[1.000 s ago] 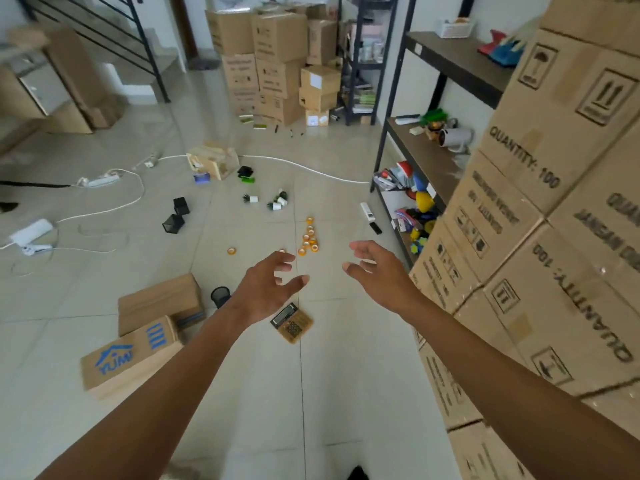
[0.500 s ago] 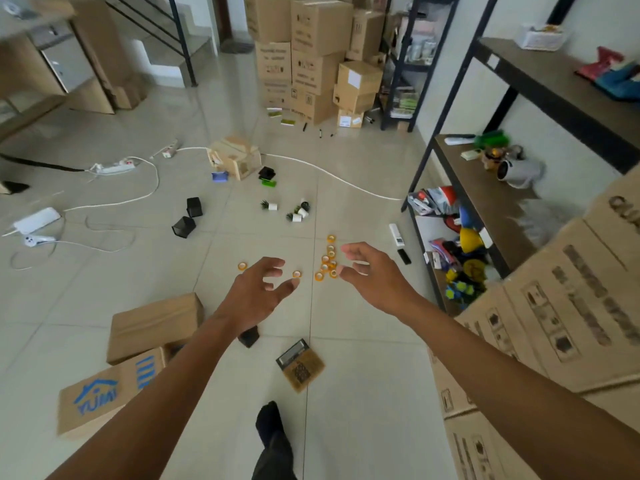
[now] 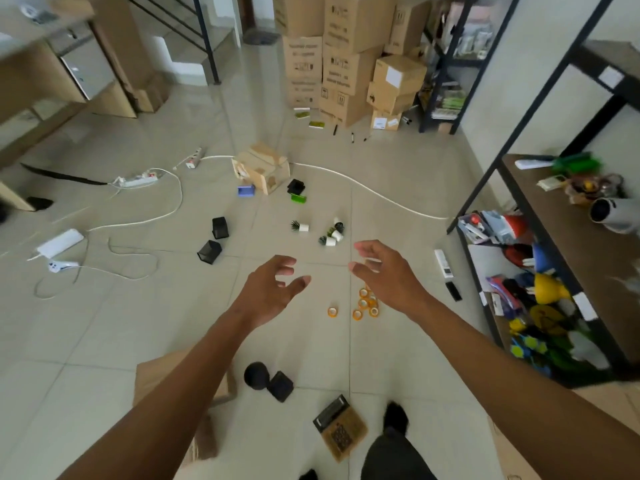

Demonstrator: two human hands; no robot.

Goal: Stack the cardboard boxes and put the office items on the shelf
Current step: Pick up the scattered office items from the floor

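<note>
While both hands hovered empty, left hand (image 3: 273,289) and right hand (image 3: 388,271) loosely spread, tape rolls (image 3: 363,304) lay on open floor (image 3: 398,358) near the shelf (image 3: 561,237) edge.

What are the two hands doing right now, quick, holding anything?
Left hand: open, fingers loosely spread, holding nothing.
Right hand: open, fingers relaxed, holding nothing, above the orange tape rolls.

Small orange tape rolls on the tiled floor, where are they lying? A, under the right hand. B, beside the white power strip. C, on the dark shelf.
A: the small orange tape rolls lie clustered on the floor just below the empty right hand.
</note>
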